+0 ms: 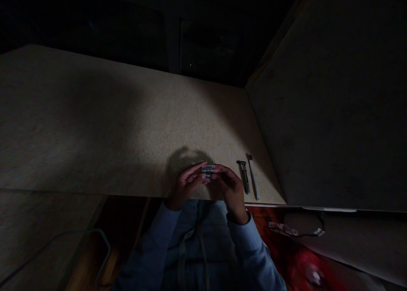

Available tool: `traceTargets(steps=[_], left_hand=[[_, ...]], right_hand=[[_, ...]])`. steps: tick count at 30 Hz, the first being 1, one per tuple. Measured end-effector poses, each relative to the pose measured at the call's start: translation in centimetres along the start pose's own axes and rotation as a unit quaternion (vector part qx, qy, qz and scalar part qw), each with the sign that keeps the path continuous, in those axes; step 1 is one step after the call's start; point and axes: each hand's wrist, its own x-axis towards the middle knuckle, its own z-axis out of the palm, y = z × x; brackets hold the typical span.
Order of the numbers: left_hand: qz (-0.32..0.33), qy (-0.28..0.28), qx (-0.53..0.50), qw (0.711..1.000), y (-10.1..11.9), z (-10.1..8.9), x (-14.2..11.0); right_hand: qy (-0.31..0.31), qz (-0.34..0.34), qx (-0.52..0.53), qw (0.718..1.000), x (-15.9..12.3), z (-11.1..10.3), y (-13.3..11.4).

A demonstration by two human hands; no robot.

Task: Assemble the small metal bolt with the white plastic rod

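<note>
Both hands meet over the near edge of the table, pinching a small clear plastic case point(208, 169) between them. Some green shows in its lower part; what lies inside is too dark to make out. My left hand point(188, 183) grips the case's left end between thumb and fingers. At the right end, the thumb and fingers of my right hand point(230, 186) are closed on it. A dark razor point(245, 176) lies on the table just right of my right hand. Beside it is a pale toothbrush point(253, 178) with a dark head, roughly parallel to the razor.
The pale, mottled tabletop point(178, 117) stretches far to the left, dimly lit and shadowed. A tall grey panel point(330, 104) borders its right side. Below the edge at right are a dark cord point(295, 233) and a red item point(310, 270). A grey cable point(103, 240) hangs at lower left.
</note>
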Motion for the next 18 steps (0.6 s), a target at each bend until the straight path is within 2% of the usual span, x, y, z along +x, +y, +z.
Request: traceTargets(steps=[5, 9, 18], left_hand=[[0.013, 0.01, 0.001, 1.0, -0.7, -0.1, 0.1], [0.008, 0.018, 0.012, 1.0, -0.8, 0.0, 0.2], [0.008, 0.01, 0.033, 0.999, -1.2, -0.3, 0.6]], right_hand=[[-0.01, 0.003, 0.025, 1.0, -0.1, 0.4, -0.1], [0.011, 0.014, 0.05, 0.999, 0.0, 0.7, 0.4], [0.009, 0.041, 0.097, 0.994, 0.3, 1.0, 1.2]])
